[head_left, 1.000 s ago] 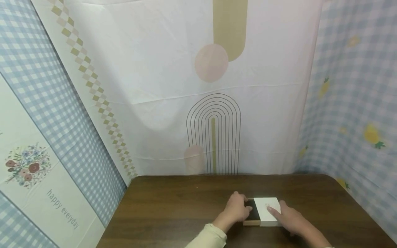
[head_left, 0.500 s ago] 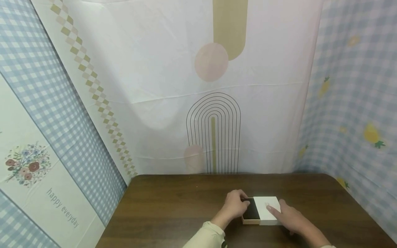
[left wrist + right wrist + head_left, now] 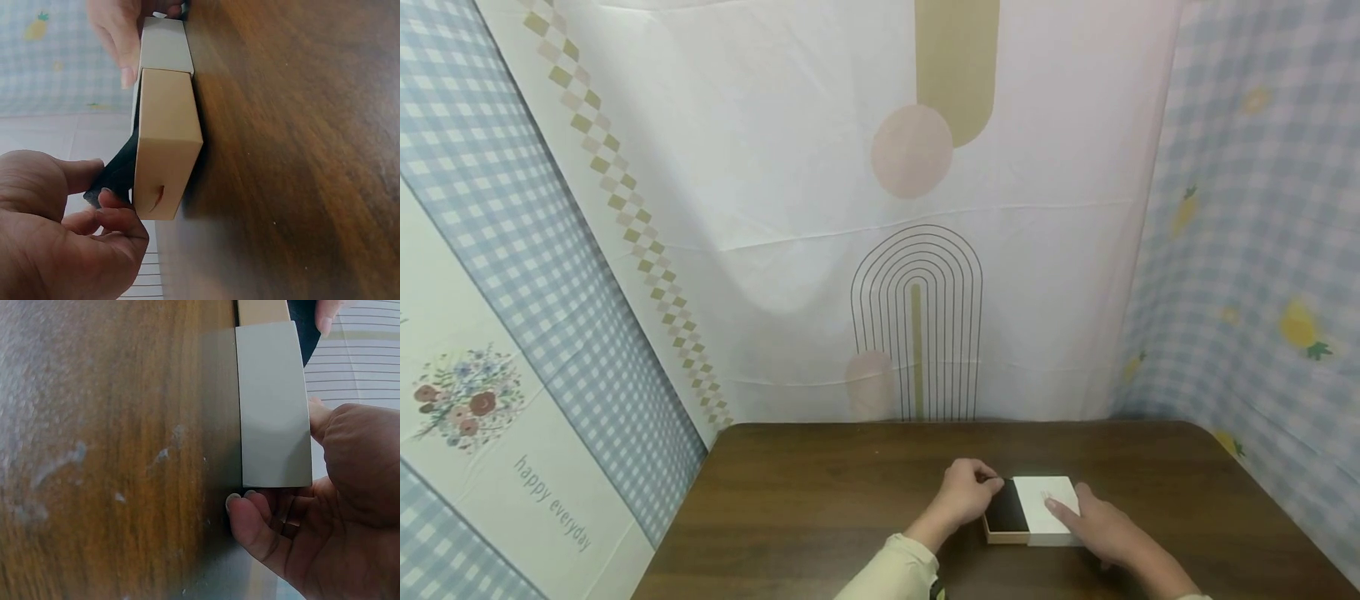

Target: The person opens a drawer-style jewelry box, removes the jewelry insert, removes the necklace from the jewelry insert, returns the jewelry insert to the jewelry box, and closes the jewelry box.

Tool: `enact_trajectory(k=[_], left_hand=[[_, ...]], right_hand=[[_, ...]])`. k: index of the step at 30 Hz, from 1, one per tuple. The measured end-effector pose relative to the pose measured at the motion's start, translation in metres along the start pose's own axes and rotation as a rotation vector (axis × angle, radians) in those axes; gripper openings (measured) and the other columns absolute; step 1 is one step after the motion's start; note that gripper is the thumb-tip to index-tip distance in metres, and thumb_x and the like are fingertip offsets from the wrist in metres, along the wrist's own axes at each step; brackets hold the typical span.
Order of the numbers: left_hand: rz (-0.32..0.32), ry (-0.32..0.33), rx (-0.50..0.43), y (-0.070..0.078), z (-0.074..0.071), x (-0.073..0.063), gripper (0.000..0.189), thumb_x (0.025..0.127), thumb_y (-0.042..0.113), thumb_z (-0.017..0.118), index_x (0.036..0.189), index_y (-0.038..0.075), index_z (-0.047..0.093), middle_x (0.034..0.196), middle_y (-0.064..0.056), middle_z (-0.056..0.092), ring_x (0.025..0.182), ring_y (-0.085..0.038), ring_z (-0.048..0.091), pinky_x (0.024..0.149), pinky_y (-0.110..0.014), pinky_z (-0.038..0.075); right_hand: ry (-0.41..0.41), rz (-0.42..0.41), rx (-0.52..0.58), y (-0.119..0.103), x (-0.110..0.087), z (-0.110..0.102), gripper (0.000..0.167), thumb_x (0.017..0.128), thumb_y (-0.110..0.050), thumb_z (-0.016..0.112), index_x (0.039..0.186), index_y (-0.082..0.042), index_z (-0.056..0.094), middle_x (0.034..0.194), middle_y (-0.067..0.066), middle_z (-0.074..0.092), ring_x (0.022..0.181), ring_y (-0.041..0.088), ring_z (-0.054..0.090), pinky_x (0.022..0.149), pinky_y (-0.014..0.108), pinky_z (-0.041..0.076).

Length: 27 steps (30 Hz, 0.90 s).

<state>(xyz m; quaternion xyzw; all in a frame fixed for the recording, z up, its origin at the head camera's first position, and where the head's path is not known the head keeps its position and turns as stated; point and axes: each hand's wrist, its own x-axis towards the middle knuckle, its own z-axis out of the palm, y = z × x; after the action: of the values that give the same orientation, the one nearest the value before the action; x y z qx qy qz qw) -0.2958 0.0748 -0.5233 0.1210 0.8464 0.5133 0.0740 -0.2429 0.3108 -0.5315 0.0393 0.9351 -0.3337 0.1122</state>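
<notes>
A white box sleeve (image 3: 1036, 492) lies flat on the table, with a tan inner drawer (image 3: 167, 112) partly slid out of its left end. A small slit shows in the drawer's end wall. Over the drawer is a thin black sheet (image 3: 120, 167), its far-left corner raised. My left hand (image 3: 964, 495) pinches that corner between thumb and fingers. On the sleeve's other end, my right hand (image 3: 1103, 527) holds it with the thumb on top and the fingers curled at the end. Whatever lies under the black sheet is hidden.
The brown wooden table (image 3: 820, 500) has rounded back corners. Behind it hangs a white patterned cloth (image 3: 775, 208). Blue checked cloths hang on the left (image 3: 587, 275) and right (image 3: 1240, 250).
My left hand went from reaching over the black sheet to pinching its far-left corner, raising it and drawing slightly left. My right hand and the sleeve stay almost in place.
</notes>
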Motion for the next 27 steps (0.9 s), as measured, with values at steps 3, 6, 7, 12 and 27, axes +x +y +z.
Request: enact_trajectory(k=[3, 6, 7, 12, 27], left_hand=[[-0.001, -0.003, -0.003, -0.0003, -0.0003, 0.0004, 0.010, 0.102, 0.019, 0.072, 0.100, 0.011, 0.077, 0.104, -0.004, 0.071, 0.084, -0.010, 0.061, 0.070, -0.030, 0.054], [0.005, -0.011, 0.004, -0.0019, -0.0013, 0.0019, 0.011, 0.103, 0.020, 0.070, 0.100, 0.011, 0.076, 0.103, -0.003, 0.071, 0.083, -0.010, 0.059, 0.070, -0.030, 0.052], [0.007, -0.018, 0.002, -0.0025, -0.0020, 0.0028, 0.011, 0.104, 0.020, 0.069, 0.101, 0.012, 0.076, 0.104, -0.003, 0.071, 0.083, -0.010, 0.059, 0.070, -0.030, 0.052], [0.027, -0.026, 0.006, -0.0062, -0.0027, 0.0042, 0.014, 0.106, 0.020, 0.065, 0.105, 0.011, 0.075, 0.103, -0.003, 0.071, 0.082, -0.011, 0.058, 0.069, -0.030, 0.050], [-0.001, -0.011, -0.089, -0.0042, -0.0016, 0.0048, 0.017, 0.108, 0.016, 0.061, 0.108, 0.004, 0.073, 0.111, -0.008, 0.071, 0.089, -0.015, 0.061, 0.076, -0.033, 0.055]], right_hand=[[0.001, 0.004, 0.008, 0.0003, 0.0002, 0.0000, 0.104, 0.108, -0.063, 0.049, 0.155, 0.023, 0.014, 0.143, 0.055, 0.041, 0.074, 0.028, 0.068, 0.051, 0.042, 0.059], [0.007, 0.006, 0.009, -0.0008, 0.0001, 0.0000, 0.104, 0.108, -0.063, 0.049, 0.156, 0.022, 0.014, 0.144, 0.055, 0.042, 0.073, 0.028, 0.068, 0.051, 0.042, 0.059], [0.011, 0.004, 0.007, -0.0014, -0.0001, 0.0001, 0.104, 0.108, -0.063, 0.049, 0.156, 0.022, 0.014, 0.143, 0.055, 0.043, 0.071, 0.027, 0.068, 0.051, 0.042, 0.058], [0.025, 0.000, -0.004, -0.0014, -0.0003, 0.0022, 0.104, 0.108, -0.063, 0.048, 0.155, 0.023, 0.014, 0.141, 0.055, 0.045, 0.069, 0.027, 0.067, 0.050, 0.042, 0.058], [0.037, 0.012, 0.014, 0.0029, 0.0016, 0.0065, 0.109, 0.105, -0.069, 0.047, 0.156, 0.021, 0.014, 0.141, 0.054, 0.045, 0.065, 0.026, 0.064, 0.048, 0.041, 0.057]])
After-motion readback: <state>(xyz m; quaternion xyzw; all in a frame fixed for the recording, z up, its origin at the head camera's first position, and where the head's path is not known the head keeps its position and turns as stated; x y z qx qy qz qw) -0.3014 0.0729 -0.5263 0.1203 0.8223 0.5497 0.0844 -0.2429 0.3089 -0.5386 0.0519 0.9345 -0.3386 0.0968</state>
